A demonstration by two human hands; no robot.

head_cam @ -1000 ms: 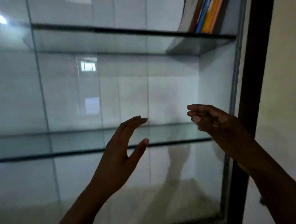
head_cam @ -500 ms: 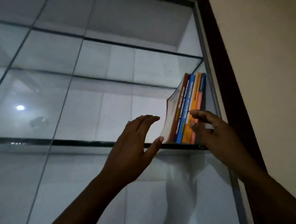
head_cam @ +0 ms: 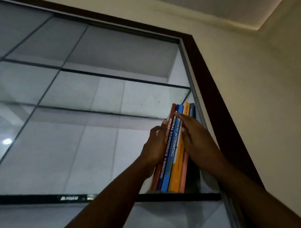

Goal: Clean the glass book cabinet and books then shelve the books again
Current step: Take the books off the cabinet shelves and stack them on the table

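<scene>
Nearest, two forearms raised to the right end of the lower glass shelf [head_cam: 30, 199]. There, a row of upright books [head_cam: 172, 174] just beside the dark cabinet frame [head_cam: 214, 101], clasped on its left flank by the left hand [head_cam: 154, 147], fingers curled round the rust-coloured end volume, and pressed on the spines by the flat, straight-fingered right hand [head_cam: 196, 137]. Beyond and above, the upper glass shelf [head_cam: 111, 94].

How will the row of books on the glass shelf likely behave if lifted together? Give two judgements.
The books look thin and soft-covered, so they may flex and slip apart unless squeezed. Nothing props their left side but the left hand, so they could topple.
</scene>
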